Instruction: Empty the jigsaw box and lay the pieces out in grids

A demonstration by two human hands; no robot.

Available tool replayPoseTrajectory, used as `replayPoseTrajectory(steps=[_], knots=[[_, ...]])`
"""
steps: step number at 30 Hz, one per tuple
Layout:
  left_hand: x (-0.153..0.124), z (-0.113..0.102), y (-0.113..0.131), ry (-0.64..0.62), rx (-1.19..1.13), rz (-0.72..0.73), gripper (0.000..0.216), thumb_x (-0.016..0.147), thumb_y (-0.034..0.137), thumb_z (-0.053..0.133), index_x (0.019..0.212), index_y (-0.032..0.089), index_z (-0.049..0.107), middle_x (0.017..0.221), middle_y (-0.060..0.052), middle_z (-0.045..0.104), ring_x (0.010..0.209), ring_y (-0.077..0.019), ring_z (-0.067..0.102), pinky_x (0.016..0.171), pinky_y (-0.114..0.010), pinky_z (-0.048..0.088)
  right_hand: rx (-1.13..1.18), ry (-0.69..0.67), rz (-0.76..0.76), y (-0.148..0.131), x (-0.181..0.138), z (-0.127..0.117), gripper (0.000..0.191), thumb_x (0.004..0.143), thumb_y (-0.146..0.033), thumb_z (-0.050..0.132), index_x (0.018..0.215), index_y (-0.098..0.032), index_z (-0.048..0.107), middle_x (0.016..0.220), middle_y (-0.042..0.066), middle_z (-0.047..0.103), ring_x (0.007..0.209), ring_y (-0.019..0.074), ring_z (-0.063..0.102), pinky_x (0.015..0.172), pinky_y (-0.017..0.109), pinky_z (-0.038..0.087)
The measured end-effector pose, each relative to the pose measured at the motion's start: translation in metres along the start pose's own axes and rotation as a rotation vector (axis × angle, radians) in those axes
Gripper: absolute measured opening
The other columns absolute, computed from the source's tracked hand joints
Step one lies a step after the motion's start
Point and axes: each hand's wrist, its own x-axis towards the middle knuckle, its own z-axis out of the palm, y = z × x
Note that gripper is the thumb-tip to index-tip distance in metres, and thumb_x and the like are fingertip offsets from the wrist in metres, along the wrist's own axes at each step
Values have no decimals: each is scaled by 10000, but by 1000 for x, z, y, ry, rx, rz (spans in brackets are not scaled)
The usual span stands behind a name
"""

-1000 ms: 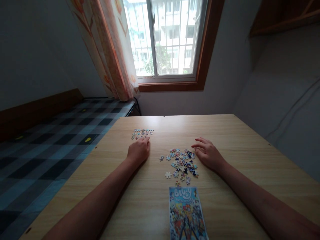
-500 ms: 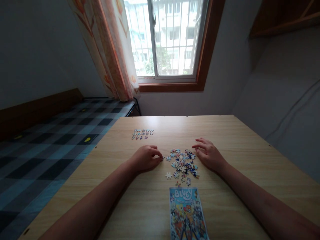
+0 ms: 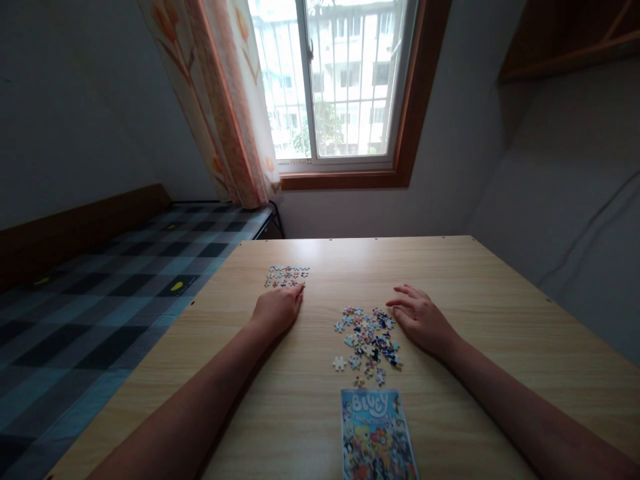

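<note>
My left hand [image 3: 278, 311] is at the near right corner of the rows of jigsaw puzzle pieces [image 3: 287, 272]. Its fingers are pinched together on a small puzzle piece [image 3: 303, 286], mostly hidden under the fingertips, at the end of the nearest row. On the right, my right hand [image 3: 420, 317] rests on the table with fingers apart and holds nothing. Its fingertips lie beside a loose heap of puzzle pieces [image 3: 369, 343], mostly blue, white and multicoloured. One pale piece [image 3: 339, 363] lies apart at the heap's left.
A colourful Bluey picture box or sheet [image 3: 377, 433] lies on the wooden table [image 3: 450, 267] in front of me, just below the heap. Left of the table stands a bed with a checked cover [image 3: 125, 267]. A curtained window [image 3: 350, 87] is behind.
My left hand has moved from the heap's left side, forward and left to the rows, with a puzzle piece. My right hand stays in place. The view has tilted up slightly.
</note>
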Motion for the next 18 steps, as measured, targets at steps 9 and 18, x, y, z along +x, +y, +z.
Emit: replayPoseTrajectory(steps=[9, 18], knots=[[-6, 2, 14, -15, -41, -51, 410, 1004, 351, 362, 1296, 250, 632, 1126, -101, 736, 919, -249, 705, 734, -327, 498, -14, -13, 0, 0, 0, 0, 271, 883, -283, 547, 989, -228, 791, 1324, 123, 619, 1339, 311, 468, 1135, 537, 352], [-1, -5, -2, -41, -22, -8, 419, 1006, 410, 374, 1319, 322, 639, 1109, -93, 744, 956, -269, 691, 772, -344, 485, -11, -17, -2, 0, 0, 1, 266, 882, -271, 546, 979, -231, 790, 1322, 116, 620, 1344, 303, 464, 1145, 526, 343]])
